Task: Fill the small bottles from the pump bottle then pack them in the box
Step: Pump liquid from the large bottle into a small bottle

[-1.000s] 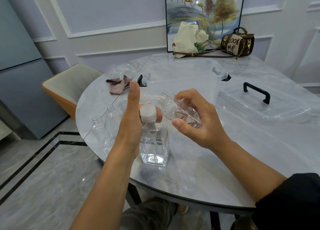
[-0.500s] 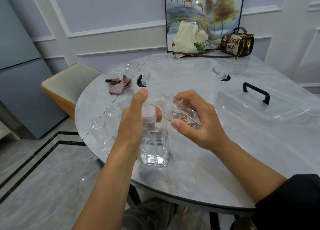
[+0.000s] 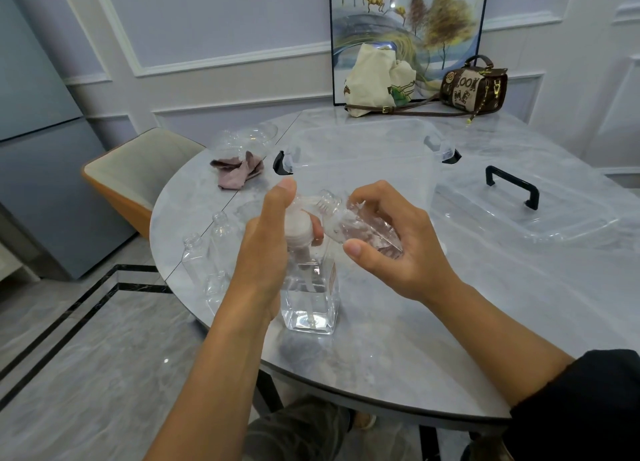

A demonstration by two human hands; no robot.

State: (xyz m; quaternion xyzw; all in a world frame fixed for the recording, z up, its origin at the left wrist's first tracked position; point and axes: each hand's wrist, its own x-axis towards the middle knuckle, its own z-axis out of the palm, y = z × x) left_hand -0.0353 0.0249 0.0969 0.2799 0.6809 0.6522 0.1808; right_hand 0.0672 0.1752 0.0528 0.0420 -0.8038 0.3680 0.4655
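A clear square pump bottle (image 3: 310,297) stands near the table's front edge, part full of clear liquid. My left hand (image 3: 266,252) wraps its neck, the thumb lying on the pump head. My right hand (image 3: 391,242) grips a small clear bottle (image 3: 349,223), tilted with its open neck at the pump spout. Three empty small bottles (image 3: 211,252) stand at the table's left edge. A clear plastic box (image 3: 360,152) with black latches sits behind my hands. Its lid (image 3: 526,207), with a black handle, lies to the right.
A pink cloth (image 3: 239,171) and a clear plastic shell (image 3: 249,138) lie at the back left of the marble table (image 3: 450,322). A canvas bag (image 3: 377,76) and a brown handbag (image 3: 474,84) stand at the far edge. A chair (image 3: 138,173) sits at the left.
My left thumb was raised above the pump head a second ago and has come down onto it. The right hand and small bottle have stayed in place.
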